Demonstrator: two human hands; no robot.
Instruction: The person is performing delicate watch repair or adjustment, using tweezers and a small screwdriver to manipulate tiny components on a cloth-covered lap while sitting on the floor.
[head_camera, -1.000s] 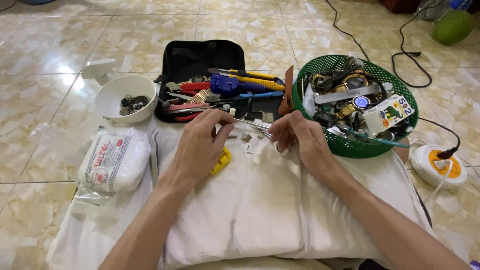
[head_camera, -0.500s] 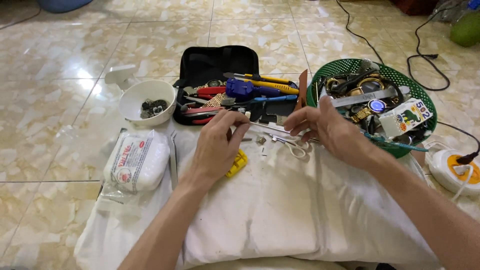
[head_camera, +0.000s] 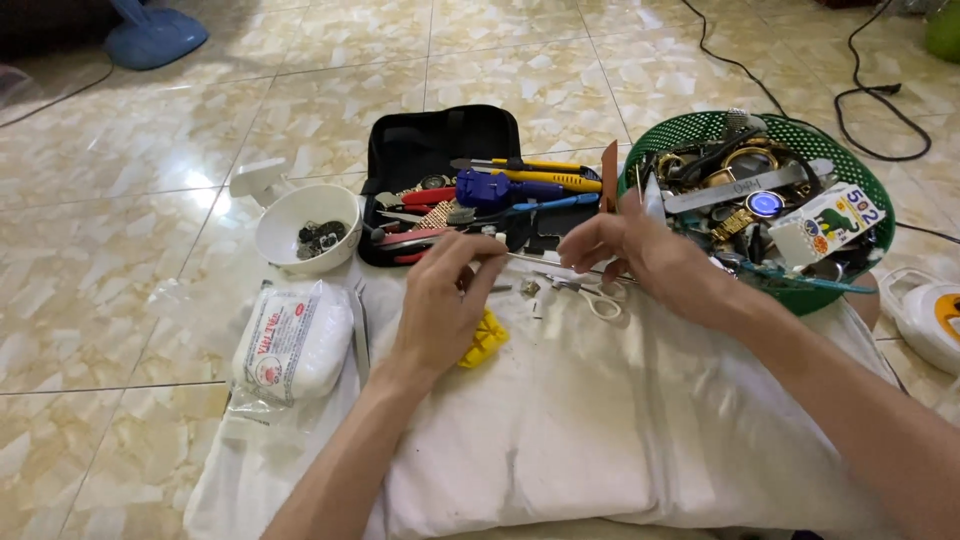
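Nearby, left hand and right hand pinching thin rod (scissors beneath), green basket right.

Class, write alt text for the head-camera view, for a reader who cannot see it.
Two bare hands, left hand and right hand, meet over a white cloth pad, apparently pinching something small. Behind lie an open black tool case, a white bowl and a green plastic basket of watches.
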